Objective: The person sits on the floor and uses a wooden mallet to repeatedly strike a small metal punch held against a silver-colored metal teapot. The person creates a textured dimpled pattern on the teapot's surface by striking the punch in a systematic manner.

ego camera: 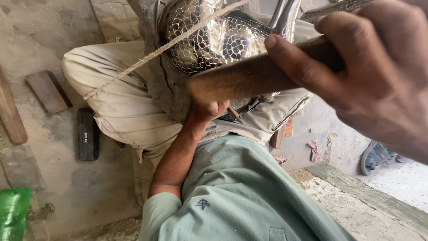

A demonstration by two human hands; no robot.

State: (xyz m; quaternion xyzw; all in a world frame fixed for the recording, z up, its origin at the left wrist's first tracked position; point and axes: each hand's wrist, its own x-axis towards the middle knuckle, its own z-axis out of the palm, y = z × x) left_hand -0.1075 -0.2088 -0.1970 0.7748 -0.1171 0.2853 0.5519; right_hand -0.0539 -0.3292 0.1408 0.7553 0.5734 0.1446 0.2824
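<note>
A shiny metal vessel [218, 40] with a hammered, scale-like pattern rests on my lap against a grey cloth [167, 85]. My right hand [379, 76] grips a thick wooden handle [249, 78] that crosses in front of the vessel. My left hand [209, 108] sits just below that handle, at the bottom of the vessel. The handle hides its fingers, so what it holds is unclear. A rough rope [147, 58] runs diagonally across the vessel and my knee.
On the concrete floor to the left lie a black block [88, 134], two wooden pieces [47, 91] and a green plastic bottle [13, 214]. A sandal [376, 156] lies at the right beside a raised stone step [356, 187].
</note>
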